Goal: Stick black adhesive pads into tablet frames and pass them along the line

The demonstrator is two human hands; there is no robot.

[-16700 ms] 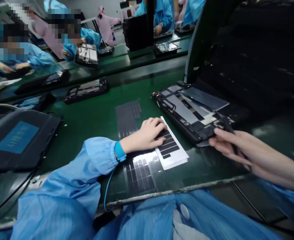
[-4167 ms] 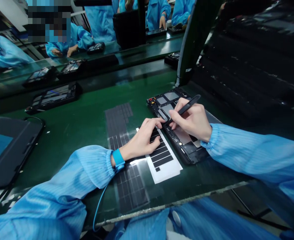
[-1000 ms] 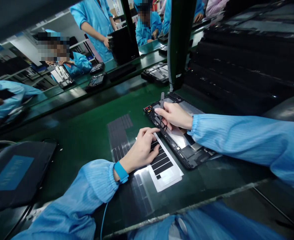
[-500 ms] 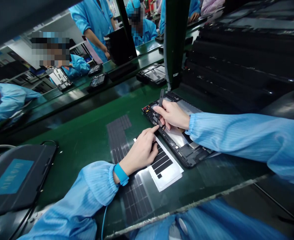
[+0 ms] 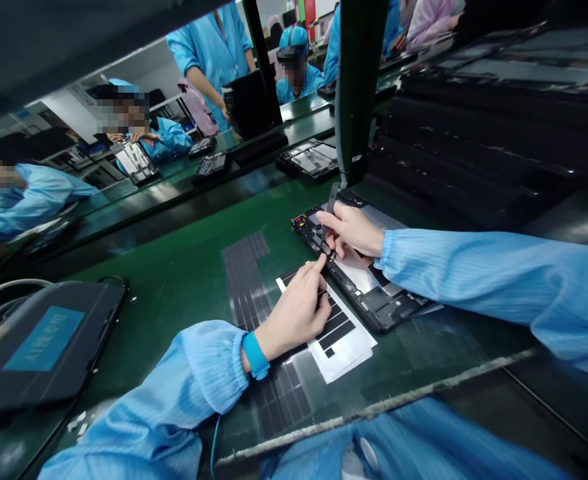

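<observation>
An opened tablet [image 5: 374,293] with its inner parts showing lies on the green belt [image 5: 184,267]. My right hand [image 5: 351,230] is closed on dark tweezers [image 5: 330,208], whose tips press into the tablet's near left edge. My left hand [image 5: 299,310] rests on a white sheet of black strips [image 5: 347,337]. Its forefinger stretches out to the tablet's edge beside the tweezer tips and the other fingers are curled. A blue strap [image 5: 255,355] circles my left wrist.
A grey pad with a blue label [image 5: 39,340] lies at the left. Stacked black trays [image 5: 484,133] rise at the right behind a dark post [image 5: 357,87]. More opened tablets [image 5: 309,159] sit on the far belt, where several people in blue coats work.
My left forefinger has reached forward from the strip sheet to the tablet's edge. The right hand with the tweezers has stayed at the same spot on the tablet.
</observation>
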